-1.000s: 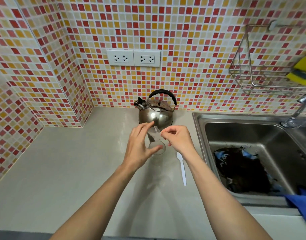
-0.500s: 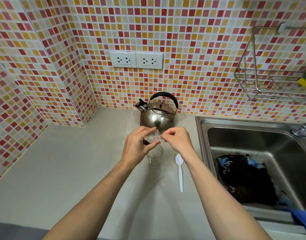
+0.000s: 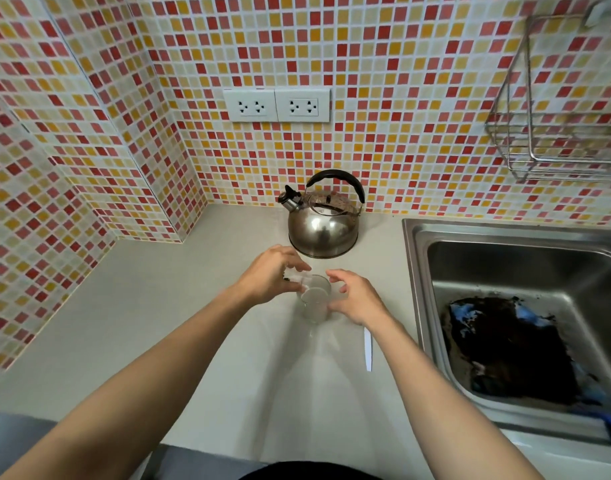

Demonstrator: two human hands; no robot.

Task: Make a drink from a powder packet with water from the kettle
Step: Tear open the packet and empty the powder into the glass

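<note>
A clear glass (image 3: 316, 301) stands on the pale counter (image 3: 158, 323) in front of a steel kettle (image 3: 323, 223) with a black handle. My left hand (image 3: 269, 275) holds a small clear powder packet (image 3: 297, 277), tilted over the glass's left rim. To the right of the glass my right hand (image 3: 357, 296) hovers with fingers spread and nothing in it; whether it touches the glass I cannot tell. A white plastic spoon (image 3: 367, 351) lies on the counter right of the glass, its bowl hidden under my right wrist.
A steel sink (image 3: 435, 237) at the right holds a dark wet mass over a blue cloth (image 3: 511, 344). A wire rack (image 3: 556, 133) hangs on the tiled wall above it. Two sockets (image 3: 278, 105) sit above the kettle. The tiled wall juts out at the left corner.
My right hand has let go of the packet and dropped beside the glass. My left hand now holds the packet alone, lowered and tipped over the glass's rim.
</note>
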